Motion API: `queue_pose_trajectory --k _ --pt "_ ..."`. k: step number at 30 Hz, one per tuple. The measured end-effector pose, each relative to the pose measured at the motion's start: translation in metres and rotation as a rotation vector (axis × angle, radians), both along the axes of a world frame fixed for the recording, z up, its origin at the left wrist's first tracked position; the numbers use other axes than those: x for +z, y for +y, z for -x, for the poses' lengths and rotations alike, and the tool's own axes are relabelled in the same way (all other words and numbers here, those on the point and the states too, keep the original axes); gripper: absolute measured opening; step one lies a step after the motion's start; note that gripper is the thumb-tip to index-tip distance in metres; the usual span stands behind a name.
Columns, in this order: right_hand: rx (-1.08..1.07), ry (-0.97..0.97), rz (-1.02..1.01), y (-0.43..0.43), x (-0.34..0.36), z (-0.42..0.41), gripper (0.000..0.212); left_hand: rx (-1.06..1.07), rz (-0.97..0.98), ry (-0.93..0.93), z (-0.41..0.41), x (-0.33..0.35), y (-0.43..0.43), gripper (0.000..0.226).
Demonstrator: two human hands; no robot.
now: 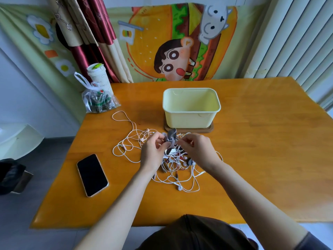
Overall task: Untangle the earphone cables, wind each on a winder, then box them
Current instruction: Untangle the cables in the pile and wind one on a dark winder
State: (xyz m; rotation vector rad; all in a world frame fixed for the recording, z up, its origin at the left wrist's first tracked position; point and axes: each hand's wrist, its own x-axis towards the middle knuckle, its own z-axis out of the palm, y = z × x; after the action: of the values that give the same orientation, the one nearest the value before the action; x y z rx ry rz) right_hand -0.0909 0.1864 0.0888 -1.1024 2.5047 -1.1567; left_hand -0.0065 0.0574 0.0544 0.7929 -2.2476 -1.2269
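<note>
I am watching the left hand (153,147) pinching a grey winder (171,138) above the tangled earphone cables (173,166), just in front of the yellow box (191,107). The right hand (195,147) is pinching 1 white strand beside it. I would keep that strand taut, feeding it slowly.

The cable tangle (167,159) is spread at the middle of the bench (261,141). The box (191,108) is set at 12 o'clock, the phone (92,175) at 8 o'clock, the bag (98,100) at 10 o'clock.
</note>
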Motion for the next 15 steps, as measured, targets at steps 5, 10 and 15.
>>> queue_pose_trajectory --k 5,10,15 --pt "-0.069 -0.011 0.053 0.004 0.009 0.023 0.014 -0.219 -0.020 -0.135 -0.007 -0.002 0.000 0.015" --pt "-0.136 -0.103 0.103 0.006 0.011 0.037 0.014 -0.402 -0.180 -0.174 -0.014 -0.006 0.007 0.023" --pt "-0.152 -0.148 0.048 0.009 -0.006 0.039 0.015 -0.508 -0.297 -0.130 -0.018 0.000 0.009 0.022"
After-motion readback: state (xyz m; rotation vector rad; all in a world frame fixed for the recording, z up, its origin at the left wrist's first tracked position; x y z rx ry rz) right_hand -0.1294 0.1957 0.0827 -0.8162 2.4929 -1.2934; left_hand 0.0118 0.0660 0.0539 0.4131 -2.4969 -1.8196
